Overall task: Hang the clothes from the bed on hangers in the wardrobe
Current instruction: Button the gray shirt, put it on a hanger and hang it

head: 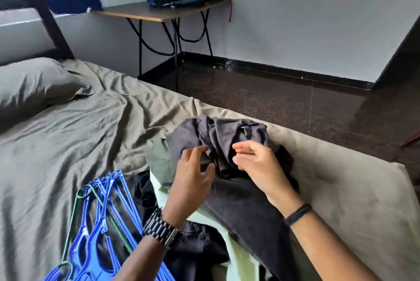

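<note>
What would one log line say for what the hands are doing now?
step: sorting clothes | left hand: touching dark shirt | right hand: touching dark shirt | hangers: on bed, unused

Sheet (68, 144): matt olive cloth, creased. Garment (227, 139): soft dark grey cloth, matt. Hangers (100, 224): smooth blue plastic. Floor (272, 103): glossy dark stone. Watch (162, 230): shiny metal links.
</note>
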Available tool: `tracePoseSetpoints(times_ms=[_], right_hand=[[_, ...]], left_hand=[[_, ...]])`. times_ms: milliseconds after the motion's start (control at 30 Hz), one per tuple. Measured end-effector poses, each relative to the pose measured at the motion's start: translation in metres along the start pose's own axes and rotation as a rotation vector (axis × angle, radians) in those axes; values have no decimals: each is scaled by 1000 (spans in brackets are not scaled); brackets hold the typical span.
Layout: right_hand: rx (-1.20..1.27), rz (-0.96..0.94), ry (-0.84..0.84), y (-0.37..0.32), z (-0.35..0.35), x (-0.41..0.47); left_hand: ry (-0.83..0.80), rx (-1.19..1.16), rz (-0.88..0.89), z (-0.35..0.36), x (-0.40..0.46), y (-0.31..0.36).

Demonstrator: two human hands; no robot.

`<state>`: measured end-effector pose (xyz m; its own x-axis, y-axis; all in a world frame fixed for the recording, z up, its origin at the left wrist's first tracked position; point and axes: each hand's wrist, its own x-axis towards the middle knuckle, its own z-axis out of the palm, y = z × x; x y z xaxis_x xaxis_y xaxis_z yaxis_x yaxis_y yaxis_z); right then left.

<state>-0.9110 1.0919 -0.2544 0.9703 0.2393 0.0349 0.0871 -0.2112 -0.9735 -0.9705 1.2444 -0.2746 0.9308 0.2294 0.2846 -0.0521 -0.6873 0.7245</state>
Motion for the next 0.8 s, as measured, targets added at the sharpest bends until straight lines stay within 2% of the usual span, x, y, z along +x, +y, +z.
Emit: tracePoseSetpoints(times_ms=[133,233,300,367,433,533,700,800], right_hand=[[-482,-197,12,3,24,32],[-791,-167,-80,20,25,44],[-866,-159,-98,32,16,43],[-846,-214,-67,39,1,37],[-771,-289,-14,43,-15,28],[-607,-320,80,42,-36,10],[-399,-181,179,32,-65,-21],[-484,-51,140,34,-77,-31]], left_hand=[[154,154,-6,-4,29,-16],[25,276,-124,8,51,-34],[-91,378,-151,18,52,-41],[-41,387,-51,21,46,-42],[48,281,11,17,40,-37],[85,192,77,8,25,-27],[2,-17,154,-9,-9,-3],[63,-243,69,-6,-19,10]])
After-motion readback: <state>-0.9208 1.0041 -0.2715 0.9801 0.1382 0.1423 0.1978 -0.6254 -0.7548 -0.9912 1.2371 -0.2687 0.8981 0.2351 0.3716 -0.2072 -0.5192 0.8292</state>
